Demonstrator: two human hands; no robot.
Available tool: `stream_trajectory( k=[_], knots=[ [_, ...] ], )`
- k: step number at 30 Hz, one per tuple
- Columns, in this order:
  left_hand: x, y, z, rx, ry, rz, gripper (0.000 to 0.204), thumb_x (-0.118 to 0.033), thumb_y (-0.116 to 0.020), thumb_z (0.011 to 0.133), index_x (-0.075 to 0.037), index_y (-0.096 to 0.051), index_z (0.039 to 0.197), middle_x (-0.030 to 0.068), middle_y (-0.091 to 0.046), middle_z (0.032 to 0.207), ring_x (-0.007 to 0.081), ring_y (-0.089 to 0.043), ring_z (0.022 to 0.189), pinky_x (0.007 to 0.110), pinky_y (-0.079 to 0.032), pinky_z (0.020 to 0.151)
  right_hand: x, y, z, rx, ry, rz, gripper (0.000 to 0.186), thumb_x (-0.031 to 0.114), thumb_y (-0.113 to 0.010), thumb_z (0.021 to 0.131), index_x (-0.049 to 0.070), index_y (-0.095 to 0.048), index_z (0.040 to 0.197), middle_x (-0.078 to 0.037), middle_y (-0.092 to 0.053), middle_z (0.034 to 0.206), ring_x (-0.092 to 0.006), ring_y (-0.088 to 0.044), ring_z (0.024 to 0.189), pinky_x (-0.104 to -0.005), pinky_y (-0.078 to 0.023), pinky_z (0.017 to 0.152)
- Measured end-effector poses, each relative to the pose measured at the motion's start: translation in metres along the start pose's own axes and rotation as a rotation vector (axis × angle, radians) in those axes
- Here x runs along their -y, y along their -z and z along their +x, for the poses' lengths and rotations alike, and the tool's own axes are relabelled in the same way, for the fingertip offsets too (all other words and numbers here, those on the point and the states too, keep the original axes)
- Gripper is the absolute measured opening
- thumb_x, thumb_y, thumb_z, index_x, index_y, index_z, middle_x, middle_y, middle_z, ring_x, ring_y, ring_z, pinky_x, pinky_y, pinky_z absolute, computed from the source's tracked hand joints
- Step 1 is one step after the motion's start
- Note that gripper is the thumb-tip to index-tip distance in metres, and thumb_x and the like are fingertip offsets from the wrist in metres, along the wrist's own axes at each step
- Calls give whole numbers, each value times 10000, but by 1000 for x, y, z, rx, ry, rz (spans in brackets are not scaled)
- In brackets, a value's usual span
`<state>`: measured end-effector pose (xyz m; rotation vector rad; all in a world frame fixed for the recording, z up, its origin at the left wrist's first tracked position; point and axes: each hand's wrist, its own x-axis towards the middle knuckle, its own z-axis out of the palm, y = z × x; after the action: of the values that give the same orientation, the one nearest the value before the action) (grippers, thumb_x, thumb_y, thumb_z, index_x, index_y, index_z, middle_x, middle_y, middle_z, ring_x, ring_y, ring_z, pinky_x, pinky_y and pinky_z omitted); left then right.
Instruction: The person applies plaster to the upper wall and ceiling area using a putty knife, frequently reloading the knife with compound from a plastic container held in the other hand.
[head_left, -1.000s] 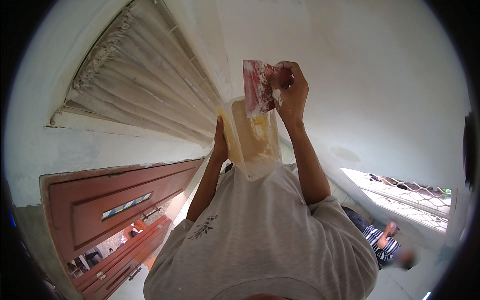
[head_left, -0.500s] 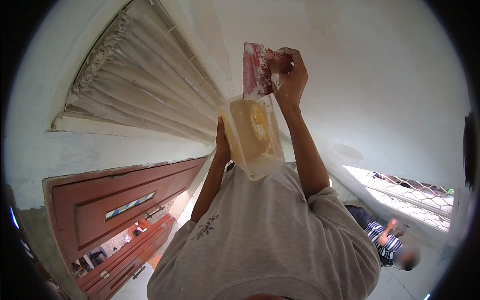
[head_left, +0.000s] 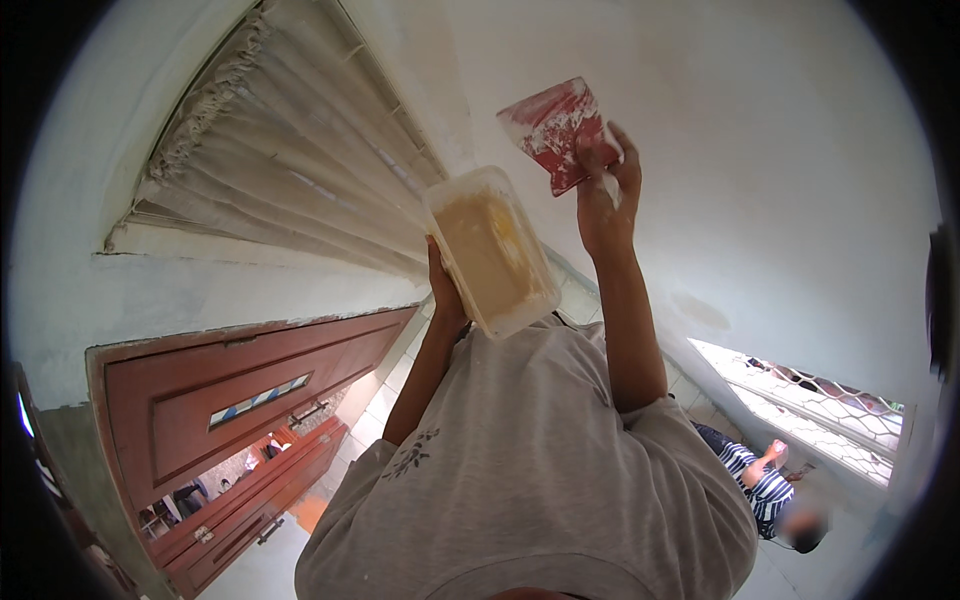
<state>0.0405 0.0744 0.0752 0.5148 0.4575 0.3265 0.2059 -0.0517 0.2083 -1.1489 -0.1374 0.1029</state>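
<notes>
My left hand grips a translucent plastic tub by its left side, in front of my chest. Inside the tub lies a tan paste, with a yellowish smear along its right inner wall. Above and to the right of the tub, my right hand is closed on a red putty scraper. White paste is smeared over the scraper's blade, which stands apart from the tub. Some white residue also sticks to my right hand near the thumb.
A pale wall fills the right and top. At left are a curtained window and a reddish-brown door. Another person in a striped shirt is at lower right, near an opening with a metal grille.
My right hand has drawn the scraper off the tub's rim, moving right and turning the blade. The tub has tilted, shifting slightly left and up in the picture.
</notes>
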Motion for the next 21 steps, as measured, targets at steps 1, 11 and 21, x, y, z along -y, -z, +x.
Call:
stream_trajectory(
  k=[1,11,21],
  knots=[
    [-2,0,2,9,-19,-26,727,-653,-339,1005,-84,-454,1443,131,-587,1319,261,-610,1165,407,-535,972,1,4,-7,80,-23,61,363,144,-635,988,-27,-532,1292,-86,-628,1103,-119,-610,984,-258,-507,843],
    [-7,-3,16,9,45,-45,720,-670,-324,999,-126,-434,1458,88,-563,1350,257,-577,1206,421,-509,1001,-9,8,-39,-62,-5,-479,361,198,-745,920,-24,-596,1162,-95,-688,839,-113,-631,721,-275,-522,633],
    [2,-25,14,-47,-2,115,766,-692,-301,991,-107,-382,1480,137,-545,1365,288,-583,1206,442,-520,996,-18,11,-38,-74,46,-505,338,200,-726,939,-45,-576,1117,-63,-679,856,-78,-605,739,-241,-512,655]
  ],
)
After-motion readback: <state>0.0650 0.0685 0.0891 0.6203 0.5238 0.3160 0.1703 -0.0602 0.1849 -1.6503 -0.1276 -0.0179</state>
